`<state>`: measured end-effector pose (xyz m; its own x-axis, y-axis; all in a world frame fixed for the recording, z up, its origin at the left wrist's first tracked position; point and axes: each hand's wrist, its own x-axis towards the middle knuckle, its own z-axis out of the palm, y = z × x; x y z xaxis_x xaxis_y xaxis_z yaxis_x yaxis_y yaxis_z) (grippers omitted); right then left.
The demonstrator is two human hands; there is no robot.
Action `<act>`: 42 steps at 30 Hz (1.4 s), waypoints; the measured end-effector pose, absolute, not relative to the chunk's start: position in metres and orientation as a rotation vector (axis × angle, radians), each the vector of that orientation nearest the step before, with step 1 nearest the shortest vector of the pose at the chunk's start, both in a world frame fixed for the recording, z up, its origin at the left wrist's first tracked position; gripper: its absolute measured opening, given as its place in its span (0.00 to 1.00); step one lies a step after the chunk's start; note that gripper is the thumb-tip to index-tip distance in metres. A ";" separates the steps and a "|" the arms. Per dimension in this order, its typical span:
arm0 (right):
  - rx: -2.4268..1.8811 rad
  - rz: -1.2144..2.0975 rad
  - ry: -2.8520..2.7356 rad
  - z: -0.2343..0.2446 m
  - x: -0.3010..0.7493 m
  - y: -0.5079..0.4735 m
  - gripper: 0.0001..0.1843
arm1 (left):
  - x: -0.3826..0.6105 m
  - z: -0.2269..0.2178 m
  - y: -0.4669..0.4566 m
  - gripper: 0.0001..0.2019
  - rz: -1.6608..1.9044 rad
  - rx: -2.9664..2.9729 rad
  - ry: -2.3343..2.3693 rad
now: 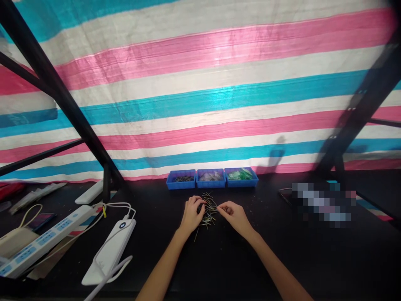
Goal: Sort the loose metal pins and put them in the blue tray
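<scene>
Here slim rods [208, 218] lie crisscrossed, pointing many ways.

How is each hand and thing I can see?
Metal sticks: loose, messy pile
Left hand: curled, at pile's left
Right hand: pinched, at pile's right
Blue trays: open, all holding things
White power bank: cable plugged in, screen lit
White power strip: on or off, can't tell
Striped sheet: hanging, wrinkled

Black tabletop [225, 267] bearing scattered metal pieces [208, 216]; three blue trays [211, 184] behind; white power bank [113, 246] leftward.
</scene>
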<state>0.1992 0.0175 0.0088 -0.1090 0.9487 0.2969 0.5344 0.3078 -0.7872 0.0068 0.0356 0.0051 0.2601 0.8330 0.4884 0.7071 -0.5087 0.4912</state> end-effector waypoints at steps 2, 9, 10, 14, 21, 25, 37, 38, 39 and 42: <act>-1.317 0.653 -1.765 0.010 0.200 0.017 0.13 | 0.006 0.004 0.036 0.10 1.078 2.351 1.455; -1.246 0.699 -1.755 0.007 0.201 0.018 0.12 | 0.006 0.003 0.037 0.10 1.076 2.327 1.445; -1.234 0.705 -1.758 0.007 0.201 0.018 0.12 | 0.007 0.004 0.036 0.10 1.074 2.325 1.431; -1.221 0.716 -1.786 0.006 0.201 0.018 0.11 | 0.010 0.009 0.031 0.09 1.077 2.317 1.393; -1.217 0.692 -1.783 0.009 0.199 0.017 0.13 | 0.011 0.013 0.029 0.09 1.133 2.277 1.364; -1.187 0.807 -1.639 0.009 0.199 0.019 0.15 | 0.016 0.012 0.027 0.08 1.215 2.175 1.272; -1.313 0.734 -1.754 0.007 0.197 0.015 0.11 | 0.030 0.013 0.021 0.10 1.250 1.856 1.049; -1.334 0.709 -1.773 0.008 0.198 0.015 0.11 | 0.030 0.013 0.021 0.09 1.256 1.835 1.054; -1.352 0.684 -1.784 0.008 0.198 0.015 0.11 | 0.030 0.013 0.022 0.09 1.260 1.815 1.059; -1.364 0.647 -1.803 0.009 0.199 0.015 0.11 | 0.029 0.013 0.023 0.08 1.250 1.777 1.075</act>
<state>0.1992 0.0148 0.0090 -0.1308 0.9531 0.2731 0.5624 0.2982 -0.7712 0.0295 0.0226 0.0134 0.1890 0.9090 0.3715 0.2309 -0.4089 0.8829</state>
